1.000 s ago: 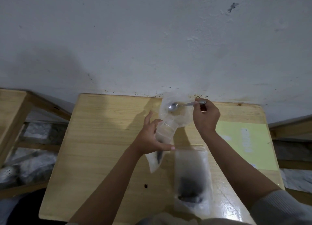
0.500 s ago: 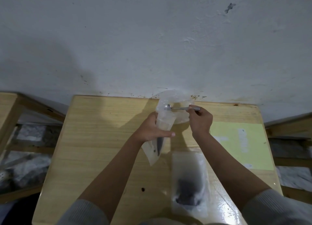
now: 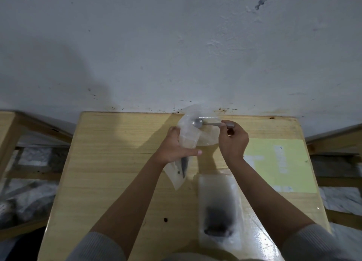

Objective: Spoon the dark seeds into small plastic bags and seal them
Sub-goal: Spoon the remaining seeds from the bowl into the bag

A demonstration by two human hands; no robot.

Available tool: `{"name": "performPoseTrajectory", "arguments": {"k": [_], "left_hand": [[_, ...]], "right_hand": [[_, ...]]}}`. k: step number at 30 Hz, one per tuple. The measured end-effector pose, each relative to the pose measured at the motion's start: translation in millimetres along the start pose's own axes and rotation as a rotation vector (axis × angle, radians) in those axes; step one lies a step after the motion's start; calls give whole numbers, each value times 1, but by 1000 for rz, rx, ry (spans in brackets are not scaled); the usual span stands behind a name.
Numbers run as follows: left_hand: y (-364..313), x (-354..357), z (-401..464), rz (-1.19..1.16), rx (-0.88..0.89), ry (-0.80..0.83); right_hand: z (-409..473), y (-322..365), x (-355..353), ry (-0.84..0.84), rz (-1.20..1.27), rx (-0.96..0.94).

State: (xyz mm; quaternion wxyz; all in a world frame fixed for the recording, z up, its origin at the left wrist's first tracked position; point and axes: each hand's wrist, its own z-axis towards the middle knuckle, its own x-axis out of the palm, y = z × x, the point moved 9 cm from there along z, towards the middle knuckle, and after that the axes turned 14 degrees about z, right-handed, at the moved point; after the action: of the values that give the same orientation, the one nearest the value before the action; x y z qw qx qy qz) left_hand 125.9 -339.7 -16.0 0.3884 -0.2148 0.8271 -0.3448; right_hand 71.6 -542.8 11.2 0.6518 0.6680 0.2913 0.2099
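My left hand (image 3: 174,146) grips a small clear plastic bag (image 3: 181,173) around its middle, above the wooden table (image 3: 109,162). A thin streak of dark seeds shows in the bag's lower part. My right hand (image 3: 233,141) pinches the handle of a metal spoon (image 3: 197,123), whose bowl sits at the bag's wide open mouth near the wall. A larger clear bag (image 3: 218,211) lies flat on the table near me, with a dark heap of seeds in its lower half.
A pale yellow sheet (image 3: 280,162) lies on the table's right side. One loose dark seed (image 3: 165,219) sits on the wood at the lower left. A white wall stands right behind the table. Wooden frames (image 3: 11,135) flank both sides.
The camera has shifted slightly. My right hand and the spoon have moved a little, the bowl staying at the bag's mouth. My left hand keeps its grip on the small bag.
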Motion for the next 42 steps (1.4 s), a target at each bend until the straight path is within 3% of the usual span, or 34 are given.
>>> {"name": "performPoseTrajectory", "arguments": {"k": [8,18,23,32,37,42], "left_hand": [[-7,0,4,-141,73,-1],[-1,-16,-7,-391,31,-45],[-2,-20,-10,-365,53,-101],[0,-28,-22,22,46,-222],[-2,-24,-27,139,90,-238],[-3,-27,-35,260,96,-352]], "right_hand": [[4,-43,2,17,63,356],[-4,-69,-15,-133,296,667],[-3,-66,-19,-151,259,622],[9,-50,-28,-177,269,544],[9,-31,-29,-168,295,486],[11,1,-34,-120,329,353]]}}
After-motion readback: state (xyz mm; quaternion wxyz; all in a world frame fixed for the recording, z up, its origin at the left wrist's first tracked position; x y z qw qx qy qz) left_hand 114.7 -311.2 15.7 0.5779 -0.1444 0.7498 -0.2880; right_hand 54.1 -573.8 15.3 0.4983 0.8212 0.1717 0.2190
